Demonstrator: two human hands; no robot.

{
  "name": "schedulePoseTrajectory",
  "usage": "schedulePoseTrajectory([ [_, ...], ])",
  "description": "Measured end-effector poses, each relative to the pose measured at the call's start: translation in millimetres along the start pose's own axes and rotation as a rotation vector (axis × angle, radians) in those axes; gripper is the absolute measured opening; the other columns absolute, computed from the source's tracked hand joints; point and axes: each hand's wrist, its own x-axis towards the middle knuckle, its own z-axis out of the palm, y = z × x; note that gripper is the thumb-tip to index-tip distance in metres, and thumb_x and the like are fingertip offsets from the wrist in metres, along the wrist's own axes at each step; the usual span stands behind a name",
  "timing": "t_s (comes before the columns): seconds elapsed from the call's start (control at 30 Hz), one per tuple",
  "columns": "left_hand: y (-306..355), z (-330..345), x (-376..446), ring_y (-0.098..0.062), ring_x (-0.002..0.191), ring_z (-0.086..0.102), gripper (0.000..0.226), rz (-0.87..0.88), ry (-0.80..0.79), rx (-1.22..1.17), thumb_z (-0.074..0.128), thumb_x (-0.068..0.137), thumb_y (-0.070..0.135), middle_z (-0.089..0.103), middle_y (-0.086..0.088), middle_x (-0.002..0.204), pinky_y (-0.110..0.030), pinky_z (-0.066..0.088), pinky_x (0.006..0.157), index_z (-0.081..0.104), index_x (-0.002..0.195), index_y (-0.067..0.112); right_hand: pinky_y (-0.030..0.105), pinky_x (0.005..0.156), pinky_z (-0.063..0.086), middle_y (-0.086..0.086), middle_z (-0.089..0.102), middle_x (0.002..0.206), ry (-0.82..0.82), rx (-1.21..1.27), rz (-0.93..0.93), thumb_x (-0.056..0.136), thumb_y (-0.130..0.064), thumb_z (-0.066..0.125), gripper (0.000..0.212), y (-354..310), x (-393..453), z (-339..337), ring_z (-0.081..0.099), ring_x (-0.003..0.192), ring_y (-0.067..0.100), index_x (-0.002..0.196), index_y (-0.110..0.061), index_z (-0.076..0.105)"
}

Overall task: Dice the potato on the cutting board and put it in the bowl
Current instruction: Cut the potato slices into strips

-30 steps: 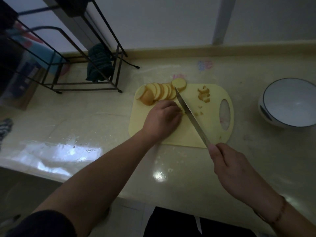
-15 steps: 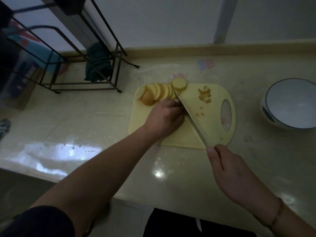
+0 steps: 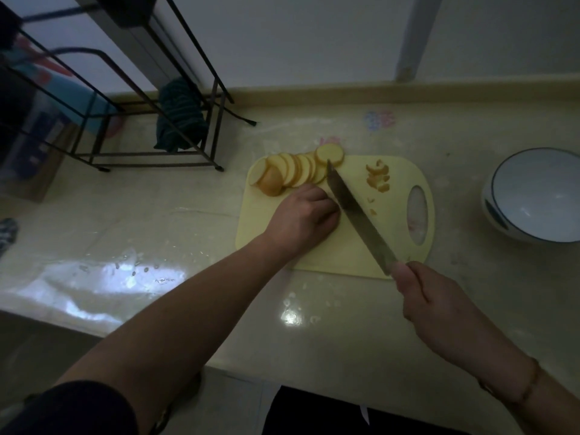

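Note:
A pale yellow cutting board (image 3: 351, 249) lies on the counter. Round potato slices (image 3: 295, 171) fan along its far left edge. A small heap of diced potato (image 3: 378, 180) sits near the board's far right, with a few bits below it. My left hand (image 3: 303, 218) rests curled on the board just under the slices; what it holds down is hidden beneath the fingers. My right hand (image 3: 436, 302) grips the handle of a long knife (image 3: 357, 215), whose blade runs diagonally beside my left fingertips. A white bowl (image 3: 533, 196) with a dark rim stands to the right, empty.
A black wire rack (image 3: 150, 114) with a dark green cloth (image 3: 180, 117) hanging in it stands at the back left. A low ledge runs along the wall behind the board. The counter's front edge is close below my arms.
The knife has stayed against my left fingertips, its tip shifting slightly along the board near the slices. My left hand has barely moved.

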Motion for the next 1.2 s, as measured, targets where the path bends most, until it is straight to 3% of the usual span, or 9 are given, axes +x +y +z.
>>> schedulePoseTrajectory([
  [0.13,2,4,0,-0.029,0.075,0.061,0.008,-0.032,0.050,0.035,0.073,0.085,0.013,0.068,-0.010,0.083,-0.037,0.050,0.067,0.077,0.085,0.006,0.024,0.048,0.030,-0.002,0.049,0.050,0.017,0.086,0.056,0.083,-0.065,0.026,0.062,14,1,-12,0.043,0.040,0.006,0.075,-0.009,0.052],
  [0.37,4,16,-10,-0.028,0.082,0.066,0.011,-0.020,0.087,0.000,0.075,0.088,0.010,0.073,-0.010,0.098,-0.034,0.053,0.072,0.079,0.097,0.005,0.013,0.036,0.027,-0.004,0.045,0.048,-0.033,0.140,0.080,0.082,-0.068,0.030,0.061,18,5,-19,0.037,0.037,0.004,0.075,-0.011,0.049],
  [0.57,14,24,25,-0.030,0.078,0.068,0.011,-0.024,0.077,-0.008,0.075,0.083,0.006,0.073,-0.012,0.089,-0.033,0.056,0.064,0.079,0.093,0.003,0.022,0.041,0.025,-0.003,0.039,0.051,-0.094,0.292,0.186,0.082,-0.065,0.035,0.055,20,15,-40,0.029,0.042,0.014,0.083,-0.014,0.052],
  [0.8,20,24,43,-0.027,0.085,0.070,0.013,-0.110,0.086,-0.064,0.070,0.085,0.005,0.073,-0.012,0.097,-0.036,0.058,0.072,0.077,0.095,0.003,0.022,0.042,0.025,0.001,0.039,0.057,-0.169,0.354,0.206,0.084,-0.065,0.035,0.056,22,21,-52,0.027,0.042,0.014,0.089,-0.012,0.051],
  [0.97,27,16,22,-0.024,0.096,0.064,0.019,-0.082,0.164,-0.090,0.058,0.091,0.005,0.067,-0.016,0.106,-0.030,0.053,0.082,0.073,0.100,-0.001,0.025,0.043,0.032,-0.006,0.049,0.052,-0.119,0.181,0.092,0.077,-0.071,0.032,0.057,24,24,-55,0.038,0.040,0.009,0.082,-0.019,0.055],
  [1.07,37,2,6,-0.031,0.102,0.059,0.019,-0.099,0.307,-0.088,0.058,0.089,-0.003,0.060,-0.020,0.108,-0.037,0.051,0.087,0.066,0.106,0.003,0.030,0.051,0.037,-0.004,0.053,0.061,-0.014,-0.113,-0.099,0.083,-0.068,0.027,0.055,31,25,-56,0.049,0.052,0.012,0.078,-0.019,0.053],
  [1.13,49,-8,-2,-0.033,0.103,0.057,0.019,-0.050,0.389,-0.044,0.058,0.090,0.003,0.059,-0.020,0.108,-0.040,0.048,0.089,0.059,0.109,0.008,0.036,0.053,0.042,-0.002,0.054,0.064,0.057,-0.264,-0.203,0.085,-0.068,0.024,0.053,38,25,-53,0.052,0.057,0.016,0.078,-0.023,0.050],
  [1.2,61,-16,-3,-0.032,0.106,0.055,0.019,0.041,0.332,0.007,0.058,0.092,0.012,0.059,-0.017,0.111,-0.042,0.044,0.092,0.062,0.110,0.007,0.041,0.056,0.046,0.001,0.058,0.069,0.068,-0.359,-0.255,0.084,-0.068,0.021,0.056,43,24,-50,0.055,0.060,0.019,0.087,-0.021,0.051],
])
